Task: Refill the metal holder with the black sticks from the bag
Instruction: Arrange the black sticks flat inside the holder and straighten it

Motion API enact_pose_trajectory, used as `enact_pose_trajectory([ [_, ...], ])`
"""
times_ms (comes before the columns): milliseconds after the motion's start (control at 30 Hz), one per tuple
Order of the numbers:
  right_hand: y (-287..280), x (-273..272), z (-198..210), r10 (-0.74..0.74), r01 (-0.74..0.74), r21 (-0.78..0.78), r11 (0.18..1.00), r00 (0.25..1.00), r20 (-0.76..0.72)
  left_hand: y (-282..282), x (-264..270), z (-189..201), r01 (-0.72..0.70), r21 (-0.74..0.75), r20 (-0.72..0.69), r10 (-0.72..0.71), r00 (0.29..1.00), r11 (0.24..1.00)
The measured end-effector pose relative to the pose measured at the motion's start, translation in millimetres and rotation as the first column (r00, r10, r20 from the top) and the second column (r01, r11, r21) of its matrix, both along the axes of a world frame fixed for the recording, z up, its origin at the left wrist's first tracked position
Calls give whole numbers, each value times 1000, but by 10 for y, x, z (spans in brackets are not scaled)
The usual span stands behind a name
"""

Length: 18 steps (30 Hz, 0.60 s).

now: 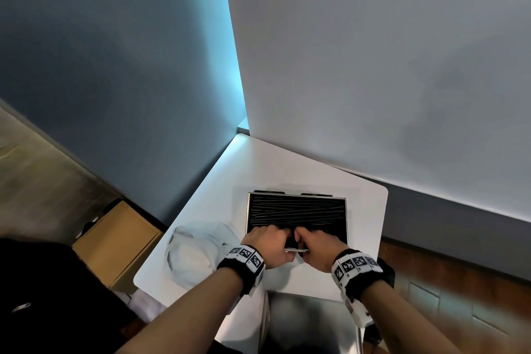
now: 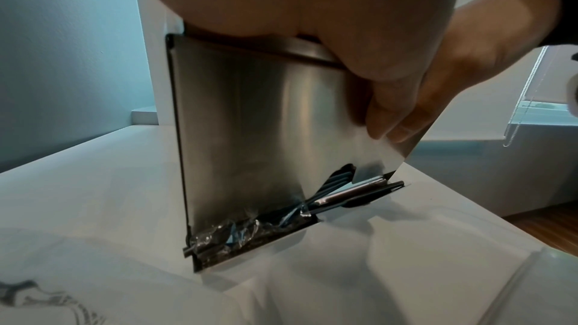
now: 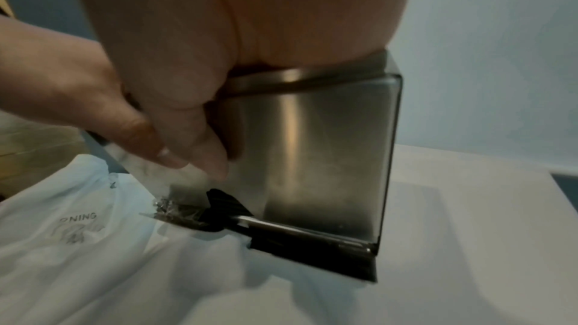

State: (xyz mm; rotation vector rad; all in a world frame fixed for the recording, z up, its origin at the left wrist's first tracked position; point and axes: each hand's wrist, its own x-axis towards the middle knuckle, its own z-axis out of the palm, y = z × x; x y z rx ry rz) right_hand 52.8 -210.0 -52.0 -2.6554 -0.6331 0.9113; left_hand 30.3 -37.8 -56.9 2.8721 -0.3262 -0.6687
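The metal holder (image 1: 346,215) stands open-topped on the white table (image 1: 273,164), packed with black sticks (image 1: 296,210) lying crosswise. My left hand (image 1: 275,234) and right hand (image 1: 309,234) sit side by side at its near rim, fingers curled over the rim onto the sticks. In the wrist views both thumbs lie down the holder's front wall (image 2: 250,120) (image 3: 328,145). Black sticks (image 2: 337,182) (image 3: 228,204) show in the slot at the wall's foot, some in crinkled clear wrap. The clear plastic bag (image 1: 189,253) (image 3: 62,231) lies slack to the left.
A shiny metal piece (image 1: 310,322) lies at the table's near edge below my wrists. A cardboard box (image 1: 115,241) stands on the floor to the left. Walls close in behind the holder and on the left; the table's right edge is near the holder.
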Motion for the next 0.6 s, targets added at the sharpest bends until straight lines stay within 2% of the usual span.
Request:
enact_pose_trajectory([
  [333, 25, 37, -38, -3, -1, -70, 998, 998, -61, 17, 9, -30, 107, 57, -20, -106, 994, 993],
  [600, 13, -51, 12, -34, 35, -57, 998, 999, 13, 3, -25, -37, 121, 69, 6, -121, 993, 990],
])
